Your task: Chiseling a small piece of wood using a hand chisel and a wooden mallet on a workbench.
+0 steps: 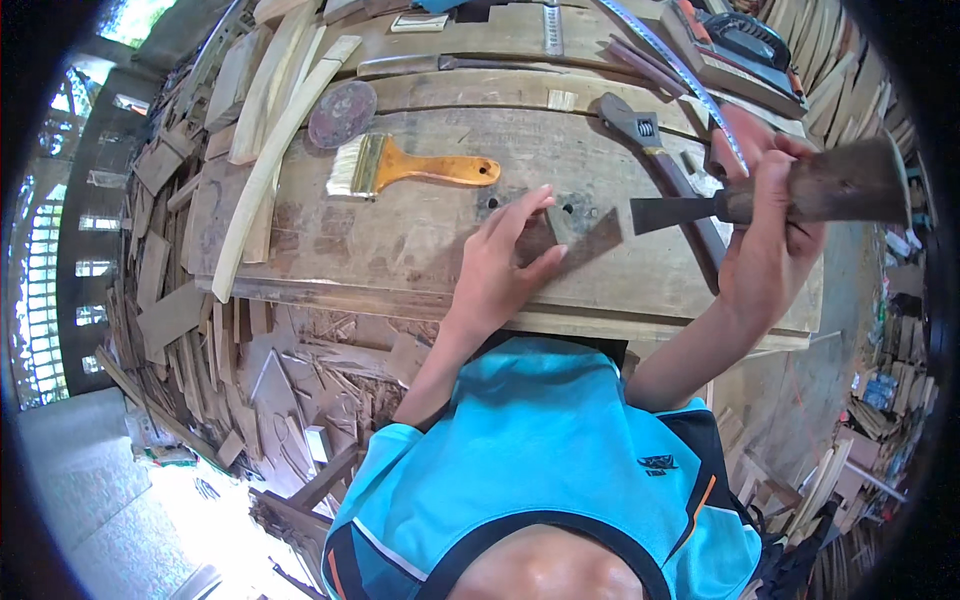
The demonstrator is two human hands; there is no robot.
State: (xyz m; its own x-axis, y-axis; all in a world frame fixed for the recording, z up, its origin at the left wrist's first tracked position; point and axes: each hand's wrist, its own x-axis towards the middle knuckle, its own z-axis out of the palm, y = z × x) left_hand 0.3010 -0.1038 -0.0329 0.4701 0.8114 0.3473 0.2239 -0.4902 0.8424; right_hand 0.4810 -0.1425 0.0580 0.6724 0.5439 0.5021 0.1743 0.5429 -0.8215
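My right hand [775, 235] is closed round a chisel [840, 185] with a thick dark wooden handle, raised over the right of the bench. Its flat dark blade points left. My left hand [500, 262] hovers at or rests on the near side of the wooden workbench [400, 235], fingers apart, with nothing in it. Two small dark holes show in the board just beyond its fingers. Beneath the right hand and chisel lies an adjustable wrench [640, 125], partly hidden. A reddish object [735, 140], blurred, shows behind the right hand.
A paintbrush [435, 168] and a round reddish disc [342, 115] lie left of centre. Long pale wood strips [285, 165] cross the left side. A measuring tape strip [670, 65] and a power tool [745, 45] are at the far right. Wood scraps [175, 320] crowd the floor.
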